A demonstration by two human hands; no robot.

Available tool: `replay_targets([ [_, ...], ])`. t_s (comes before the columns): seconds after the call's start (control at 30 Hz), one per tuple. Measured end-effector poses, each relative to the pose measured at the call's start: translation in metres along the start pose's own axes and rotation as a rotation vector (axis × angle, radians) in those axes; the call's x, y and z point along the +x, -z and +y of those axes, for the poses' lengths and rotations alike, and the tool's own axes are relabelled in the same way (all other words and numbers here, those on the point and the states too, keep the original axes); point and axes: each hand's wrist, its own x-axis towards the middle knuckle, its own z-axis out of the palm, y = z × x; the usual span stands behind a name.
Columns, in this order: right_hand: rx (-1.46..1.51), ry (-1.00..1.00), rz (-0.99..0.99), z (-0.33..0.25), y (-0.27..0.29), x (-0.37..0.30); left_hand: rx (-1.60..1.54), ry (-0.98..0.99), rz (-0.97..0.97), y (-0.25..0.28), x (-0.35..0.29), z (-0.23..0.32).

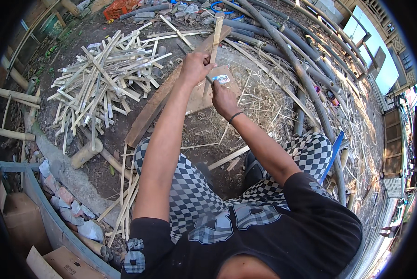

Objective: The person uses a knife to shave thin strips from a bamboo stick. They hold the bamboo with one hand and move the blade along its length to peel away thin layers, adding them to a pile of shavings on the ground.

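My left hand (pixel 195 69) is closed around a split bamboo strip (pixel 216 42), which slants upright between my arms. In my closed right hand (pixel 224 98) is the grip end of a long, thin knife (pixel 209 79). Its dark blade runs up and left, partly hidden behind my left hand, and crosses close to the strip. Beneath both hands lie a brown wooden plank (pixel 145 122) and a flat cardboard piece (pixel 234 88) with a small label. Where exactly the blade touches the strip, I cannot tell.
A large heap of split bamboo strips (pixel 103 83) lies at the left. Pale curled shavings (pixel 264 107) cover the ground at the right, beside long bamboo poles (pixel 301 74). An orange crate (pixel 120 8) stands far off; cardboard boxes (pixel 24 218) sit at the lower left.
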Motion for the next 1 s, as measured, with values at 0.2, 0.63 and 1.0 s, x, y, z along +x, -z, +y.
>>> replay_targets([
  [0.2, -0.115, -0.009, -0.14, 0.017, -0.033, -0.009, -0.058, -0.055, -0.041, -0.01, 0.003, 0.01],
  [0.63, -0.1, 0.051, 0.108, 0.031, -0.027, -0.016, -0.034, -0.004, -0.006, -0.015, 0.01, 0.006],
  [1.0, -0.072, 0.031, 0.063, 0.016, 0.012, -0.007, -0.021, -0.015, -0.045, -0.017, 0.016, 0.011],
])
